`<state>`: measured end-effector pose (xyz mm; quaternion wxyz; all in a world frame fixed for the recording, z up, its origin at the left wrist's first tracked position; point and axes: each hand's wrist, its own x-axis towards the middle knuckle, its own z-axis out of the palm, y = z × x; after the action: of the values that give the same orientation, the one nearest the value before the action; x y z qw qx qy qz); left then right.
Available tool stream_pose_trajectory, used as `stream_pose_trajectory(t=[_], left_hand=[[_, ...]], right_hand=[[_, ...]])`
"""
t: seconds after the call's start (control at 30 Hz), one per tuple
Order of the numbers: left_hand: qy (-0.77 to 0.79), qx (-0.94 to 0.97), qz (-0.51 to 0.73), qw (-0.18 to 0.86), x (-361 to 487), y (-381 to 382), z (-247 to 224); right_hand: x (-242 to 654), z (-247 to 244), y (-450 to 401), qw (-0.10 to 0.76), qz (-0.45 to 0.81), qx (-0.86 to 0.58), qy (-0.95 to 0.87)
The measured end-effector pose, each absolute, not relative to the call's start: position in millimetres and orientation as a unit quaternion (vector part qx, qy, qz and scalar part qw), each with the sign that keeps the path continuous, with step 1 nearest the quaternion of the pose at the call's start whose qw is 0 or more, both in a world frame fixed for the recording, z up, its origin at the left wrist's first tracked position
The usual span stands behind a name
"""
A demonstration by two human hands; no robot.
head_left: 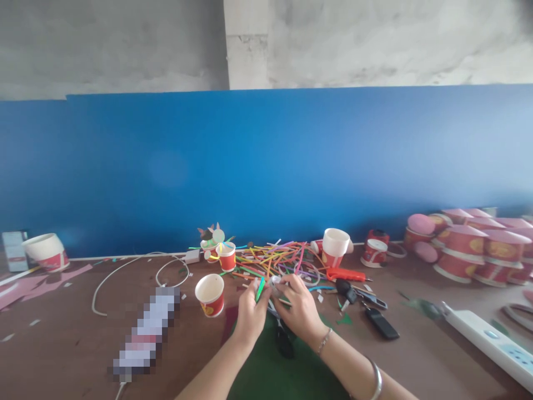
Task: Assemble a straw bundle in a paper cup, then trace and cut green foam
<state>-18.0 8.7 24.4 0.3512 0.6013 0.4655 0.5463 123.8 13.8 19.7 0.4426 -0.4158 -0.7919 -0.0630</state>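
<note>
In the middle of the head view, my left hand [250, 316] is closed on a short bright green stick [260, 289], thin like the coloured ones behind it. Close beside it, my right hand [300, 308] is closed, thumb and fingers pinching a small clear, shiny piece [274, 281] whose kind I cannot make out. Below the hands lie scissors with black handles [285, 340], their upper part partly hidden. A red and white paper cup [210, 295] stands to the left of my left hand. Just beyond the fingers spreads a loose pile of thin coloured sticks [270, 256].
Along the blue partition [266, 166] stand another paper cup [335, 247] and decorated cups [225, 256]. Stacked pink-topped cups [462, 244] fill the right rear. An orange-handled tool [345, 274], keys [347, 291], a power strip [491, 339] and a blurred-out phone-like object [147, 330] lie around.
</note>
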Motion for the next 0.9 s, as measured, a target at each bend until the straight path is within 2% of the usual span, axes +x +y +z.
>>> stream_pose_trajectory(t=[0.37,0.67,0.8,0.9], left_hand=[[0.405,0.568,0.583,0.417,-19.1,10.2,26.0],[0.412,0.59,0.575,0.389,-17.5,8.0,27.9],[0.4,0.545,0.583,0.45,-18.7,7.9,32.7],[0.388,0.477,0.56,0.555,-20.0,8.5,35.2]], right_hand=[[129.3,26.5,7.8,0.444,0.066,-0.384,-0.807],[128.5,29.1,15.3,0.399,0.025,-0.451,-0.798],[128.9,31.4,15.3,0.413,0.055,-0.441,-0.795],[129.9,31.9,17.1,0.434,0.089,-0.451,-0.775]])
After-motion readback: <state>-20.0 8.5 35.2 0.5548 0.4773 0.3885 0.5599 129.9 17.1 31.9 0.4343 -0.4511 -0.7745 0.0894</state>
